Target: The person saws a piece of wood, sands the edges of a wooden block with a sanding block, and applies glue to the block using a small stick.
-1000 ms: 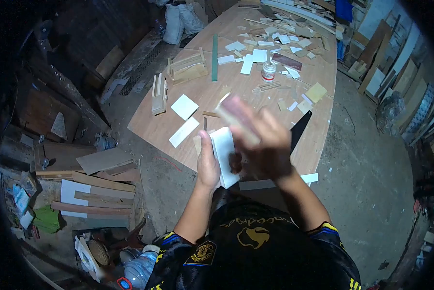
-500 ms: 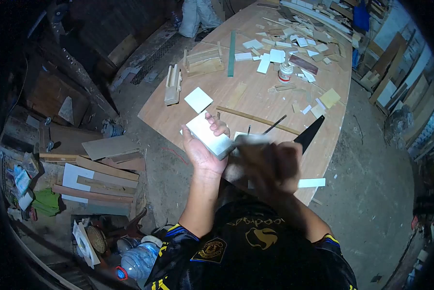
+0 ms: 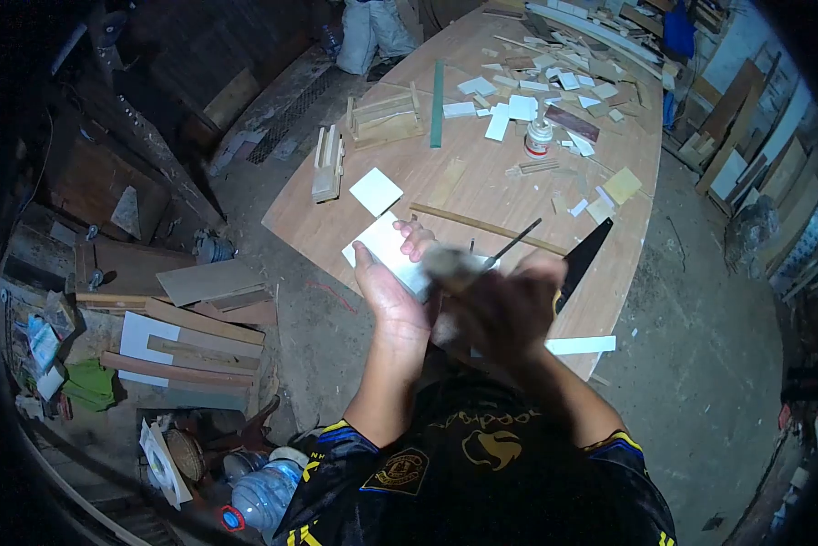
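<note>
Scrap-strewn bench at twelve o'clock, the worker's left hand pinches a white piece at eleven; at one, the right hand, grip too blurred to tell, bears a block that could, overshooting, catch those fingertips.

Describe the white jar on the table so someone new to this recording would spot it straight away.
Find the big wooden table, then the scattered offcuts across its far part. Toward their near side, beside a flat reddish-brown piece, stands the white jar. It is round, upright and marked with red, while its neighbours are flat pieces lying down.
</note>
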The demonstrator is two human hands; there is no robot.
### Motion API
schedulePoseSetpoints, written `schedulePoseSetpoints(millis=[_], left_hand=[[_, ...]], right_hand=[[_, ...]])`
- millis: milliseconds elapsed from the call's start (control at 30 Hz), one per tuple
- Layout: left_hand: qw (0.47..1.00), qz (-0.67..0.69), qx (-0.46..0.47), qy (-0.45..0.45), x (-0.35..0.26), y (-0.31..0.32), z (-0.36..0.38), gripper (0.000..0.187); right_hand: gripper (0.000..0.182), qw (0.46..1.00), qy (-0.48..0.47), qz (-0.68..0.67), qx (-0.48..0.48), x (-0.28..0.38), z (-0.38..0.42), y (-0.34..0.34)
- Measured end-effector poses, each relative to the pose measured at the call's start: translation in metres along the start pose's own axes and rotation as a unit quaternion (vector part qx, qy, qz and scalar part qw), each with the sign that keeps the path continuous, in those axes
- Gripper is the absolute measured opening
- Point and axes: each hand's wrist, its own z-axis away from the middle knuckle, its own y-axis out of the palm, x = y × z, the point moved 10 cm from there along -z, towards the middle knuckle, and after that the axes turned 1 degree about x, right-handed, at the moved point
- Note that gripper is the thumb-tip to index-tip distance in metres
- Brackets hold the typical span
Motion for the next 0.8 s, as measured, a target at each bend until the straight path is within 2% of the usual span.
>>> schedulePoseSetpoints(millis=[67,100,167,200,267,300,333,400,467,533,600,733,800], left_hand=[[0.999,0.016,-0.016,-0.032,0.009,0.001,0.003,0.056],[0.999,0.015,-0.016,-0.032,0.005,-0.002,0.002,0.056],[0.993,0.054,0.051,-0.094,0.002,0.005,0.001,0.059],[0.993,0.052,0.051,-0.090,-0.004,0.004,0.001,0.059],[0.992,-0.069,0.084,-0.058,-0.015,0.009,0.003,0.060],[0.983,-0.162,0.086,-0.016,-0.023,0.011,0.004,0.068],[0.983,-0.160,0.088,-0.007,-0.026,0.012,0.007,0.068],[0.933,-0.329,0.137,0.040,-0.032,0.025,0.018,0.081],[0.918,-0.363,0.150,0.047,-0.031,0.026,0.022,0.085],[0.902,-0.398,0.163,0.049,-0.029,0.027,0.027,0.090],[0.880,-0.447,0.158,0.034,-0.026,0.025,0.029,0.094],[0.853,-0.487,0.188,0.019,-0.016,0.027,0.032,0.090],[0.835,-0.529,0.150,0.029,-0.014,0.021,0.035,0.087]], right_hand=[[0.051,0.994,0.011,-0.058,-0.096,0.001,-0.009,-0.002],[0.051,0.993,0.012,-0.058,-0.097,-0.002,-0.016,-0.003],[0.052,0.992,0.067,0.098,0.041,-0.021,-0.033,0.017],[0.052,0.988,0.140,0.030,0.053,-0.046,-0.023,0.022],[0.053,0.971,0.219,-0.098,-0.004,-0.067,-0.011,0.012],[0.054,0.958,0.260,-0.117,0.027,-0.070,-0.003,0.012],[0.054,0.959,0.254,-0.122,0.031,-0.066,0.000,0.011],[0.054,0.907,0.344,-0.244,-0.005,-0.076,0.021,0.012],[0.056,0.906,0.343,-0.249,0.018,-0.072,0.026,0.014],[0.059,0.873,0.380,-0.305,0.006,-0.071,0.029,0.014],[0.060,0.873,0.376,-0.311,0.006,-0.069,0.023,0.012],[0.061,0.875,0.360,-0.323,-0.007,-0.060,0.005,0.002],[0.062,0.891,0.338,-0.304,-0.001,-0.060,-0.002,-0.003]])
